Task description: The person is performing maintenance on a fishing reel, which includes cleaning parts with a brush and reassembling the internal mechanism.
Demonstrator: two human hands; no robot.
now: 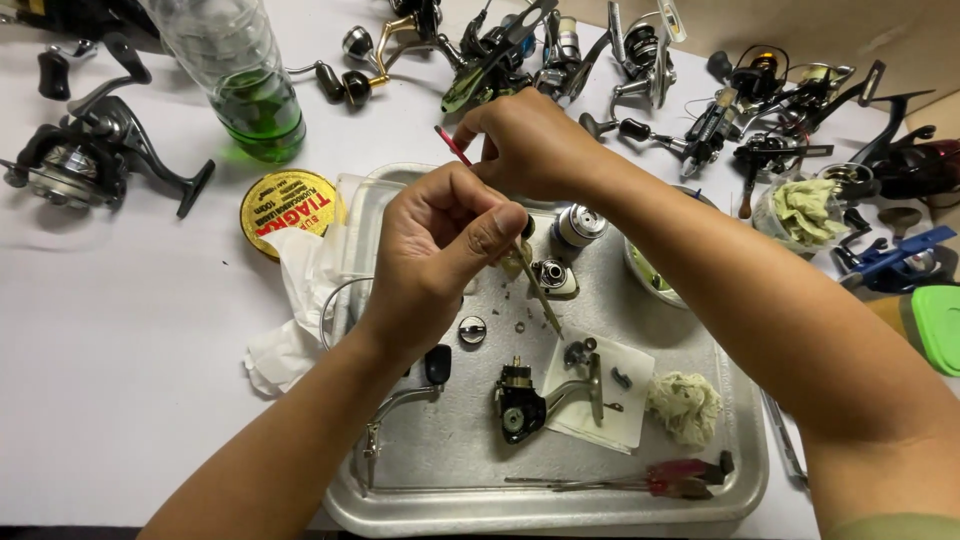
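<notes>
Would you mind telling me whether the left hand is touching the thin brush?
Touching. The head view shows the left hand pinching the thin brush between thumb and fingers above the metal tray.

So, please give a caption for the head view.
Two hands, left hand and right hand, hold a thin brush over a metal tray.

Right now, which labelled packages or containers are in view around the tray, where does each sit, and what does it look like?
Round tin: left of the metal tray, flat disc, yellow-gold lid with red and dark print.
Plastic bottle: top left, behind the tin, clear, no label visible, green liquid at the bottom.
Green-lidded container: right edge, rounded corner, partly cut off.
No signs or screens in view.
</notes>
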